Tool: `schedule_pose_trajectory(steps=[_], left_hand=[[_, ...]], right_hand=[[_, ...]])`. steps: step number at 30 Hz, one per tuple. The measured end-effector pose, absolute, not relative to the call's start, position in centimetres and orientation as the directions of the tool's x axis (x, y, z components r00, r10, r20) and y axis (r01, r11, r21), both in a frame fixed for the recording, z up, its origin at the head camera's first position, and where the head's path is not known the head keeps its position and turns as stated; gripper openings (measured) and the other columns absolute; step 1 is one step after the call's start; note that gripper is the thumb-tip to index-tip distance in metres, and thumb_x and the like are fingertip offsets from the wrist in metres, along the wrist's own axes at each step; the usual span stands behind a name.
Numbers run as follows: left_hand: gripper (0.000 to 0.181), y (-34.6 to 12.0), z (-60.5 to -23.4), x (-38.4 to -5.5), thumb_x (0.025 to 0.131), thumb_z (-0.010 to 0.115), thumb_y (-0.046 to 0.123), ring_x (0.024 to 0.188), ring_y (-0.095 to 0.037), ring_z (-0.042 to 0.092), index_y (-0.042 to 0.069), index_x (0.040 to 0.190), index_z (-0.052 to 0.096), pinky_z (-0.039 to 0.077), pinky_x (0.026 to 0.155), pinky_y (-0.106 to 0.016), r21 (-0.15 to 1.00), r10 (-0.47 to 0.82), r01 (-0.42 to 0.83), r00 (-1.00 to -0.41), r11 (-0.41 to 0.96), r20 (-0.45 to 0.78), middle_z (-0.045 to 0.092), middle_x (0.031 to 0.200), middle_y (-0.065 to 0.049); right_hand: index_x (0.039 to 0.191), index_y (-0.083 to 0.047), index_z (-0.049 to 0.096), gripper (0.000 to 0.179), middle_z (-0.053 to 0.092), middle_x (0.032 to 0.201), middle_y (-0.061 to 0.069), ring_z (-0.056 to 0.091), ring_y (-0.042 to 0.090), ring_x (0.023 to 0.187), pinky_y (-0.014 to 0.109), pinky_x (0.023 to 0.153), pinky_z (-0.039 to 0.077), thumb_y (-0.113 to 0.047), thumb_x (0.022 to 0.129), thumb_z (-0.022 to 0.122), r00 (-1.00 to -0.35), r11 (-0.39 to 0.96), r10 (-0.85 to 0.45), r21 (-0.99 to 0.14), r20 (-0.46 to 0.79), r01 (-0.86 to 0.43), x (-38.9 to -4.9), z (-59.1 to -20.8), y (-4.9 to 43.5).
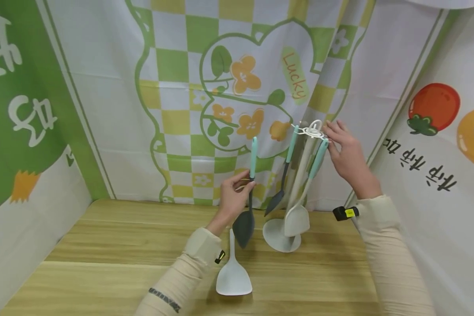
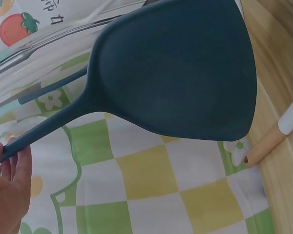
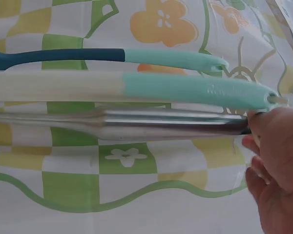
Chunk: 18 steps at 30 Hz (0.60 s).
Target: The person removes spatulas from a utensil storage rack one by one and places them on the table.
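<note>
From my remote station, I found the left hand [image 1: 234, 193] pinching the dark turner [image 1: 243, 229], blade down, left of the rack [image 1: 274, 237]. The right hand [image 1: 348, 153] was at the rack's top; whether it gripped, I could not tell. A white turner [image 1: 234, 281] lay nearer.

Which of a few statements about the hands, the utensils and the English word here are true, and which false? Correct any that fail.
1. The left hand holds a dark turner. True.
2. The right hand rests flat on the table. False: it is raised, at the top of the stand.
3. A cream turner hangs from the stand. True.
4. A white turner hangs from the stand too. False: it lies on the table.
5. The English word reads "Happy". False: it reads "Lucky".
6. The dark turner's handle is mint green. True.
</note>
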<state>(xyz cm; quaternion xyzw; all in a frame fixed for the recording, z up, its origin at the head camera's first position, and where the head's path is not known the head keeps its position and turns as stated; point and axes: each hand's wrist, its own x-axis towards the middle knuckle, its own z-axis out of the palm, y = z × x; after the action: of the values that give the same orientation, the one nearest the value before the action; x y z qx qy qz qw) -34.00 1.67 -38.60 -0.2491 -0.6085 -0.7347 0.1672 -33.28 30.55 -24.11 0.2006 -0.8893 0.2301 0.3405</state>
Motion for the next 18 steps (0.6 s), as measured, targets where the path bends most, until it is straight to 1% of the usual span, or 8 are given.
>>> schedule_pose_trajectory(steps=[4,7,9,10,12,15,16,18], left_hand=[[0.040,0.9,-38.7,-33.8,0.093,0.066,-0.009,0.104,-0.047,0.068,-0.011,0.133,0.060,0.062,0.086,-0.031,0.812,0.053,0.550,-0.821,-0.198,0.569,0.064,0.117,-0.035],[0.039,0.4,-38.7,-33.7,0.093,0.067,-0.008,0.104,-0.047,0.069,-0.011,0.132,0.061,0.062,0.085,-0.027,0.814,0.050,0.546,-0.824,-0.198,0.565,0.064,0.117,-0.035],[0.038,0.0,-38.8,-33.7,0.093,0.067,-0.008,0.103,-0.046,0.069,-0.010,0.131,0.062,0.062,0.084,-0.026,0.815,0.045,0.546,-0.825,-0.192,0.563,0.065,0.116,-0.035],[0.038,-0.1,-38.8,-33.6,0.094,0.067,-0.007,0.103,-0.045,0.069,-0.010,0.131,0.062,0.062,0.084,-0.026,0.817,0.042,0.544,-0.827,-0.190,0.560,0.066,0.116,-0.034],[0.038,-0.5,-38.9,-33.6,0.093,0.067,-0.007,0.102,-0.045,0.069,-0.009,0.131,0.063,0.062,0.083,-0.027,0.818,0.035,0.543,-0.829,-0.191,0.558,0.066,0.115,-0.033],[0.039,-0.9,-39.1,-33.6,0.093,0.067,-0.008,0.101,-0.046,0.069,-0.009,0.132,0.062,0.063,0.083,-0.029,0.811,0.029,0.552,-0.823,-0.195,0.567,0.065,0.116,-0.033],[0.039,-1.1,-39.1,-33.6,0.093,0.067,-0.008,0.102,-0.047,0.069,-0.009,0.132,0.062,0.063,0.083,-0.029,0.809,0.029,0.553,-0.822,-0.200,0.569,0.065,0.116,-0.034],[0.040,-1.4,-39.3,-33.6,0.093,0.067,-0.008,0.101,-0.048,0.069,-0.009,0.132,0.061,0.063,0.083,-0.029,0.802,0.025,0.564,-0.815,-0.198,0.579,0.065,0.116,-0.034]], right_hand=[[0.133,0.005,0.064,0.037,0.057,0.143,0.023,0.041,0.043,0.143,0.058,0.117,0.036,0.013,0.097,0.055,-0.605,0.809,-0.197,-0.221,0.771,-0.545,-33.7,-24.5,30.4],[0.126,0.004,0.069,0.034,0.066,0.131,0.023,0.055,0.044,0.128,0.059,0.107,0.046,0.015,0.095,0.057,-0.543,0.800,-0.185,-0.196,0.819,-0.567,-34.0,-24.8,30.2],[0.122,0.004,0.071,0.032,0.069,0.124,0.024,0.060,0.044,0.118,0.057,0.100,0.050,0.015,0.094,0.059,-0.506,0.793,-0.170,-0.187,0.846,-0.580,-34.1,-25.1,30.2],[0.120,0.004,0.072,0.031,0.070,0.122,0.024,0.061,0.044,0.115,0.049,0.099,0.053,0.015,0.094,0.059,-0.494,0.790,-0.156,-0.192,0.855,-0.583,-34.2,-25.2,30.2],[0.118,0.004,0.074,0.030,0.071,0.118,0.025,0.063,0.043,0.111,0.030,0.097,0.055,0.016,0.094,0.059,-0.477,0.772,-0.130,-0.213,0.869,-0.599,-34.2,-25.5,30.1],[0.115,0.004,0.075,0.030,0.071,0.116,0.024,0.066,0.042,0.110,0.004,0.092,0.045,0.016,0.093,0.057,-0.465,0.756,-0.100,-0.237,0.880,-0.610,-34.2,-25.6,29.9],[0.114,0.004,0.075,0.030,0.072,0.116,0.024,0.066,0.041,0.110,-0.001,0.092,0.040,0.017,0.094,0.057,-0.467,0.748,-0.087,-0.252,0.880,-0.614,-34.1,-25.6,29.8],[0.113,0.004,0.075,0.031,0.072,0.116,0.024,0.067,0.042,0.110,0.000,0.092,0.043,0.018,0.093,0.056,-0.467,0.733,-0.073,-0.270,0.881,-0.625,-34.1,-25.5,29.7]])
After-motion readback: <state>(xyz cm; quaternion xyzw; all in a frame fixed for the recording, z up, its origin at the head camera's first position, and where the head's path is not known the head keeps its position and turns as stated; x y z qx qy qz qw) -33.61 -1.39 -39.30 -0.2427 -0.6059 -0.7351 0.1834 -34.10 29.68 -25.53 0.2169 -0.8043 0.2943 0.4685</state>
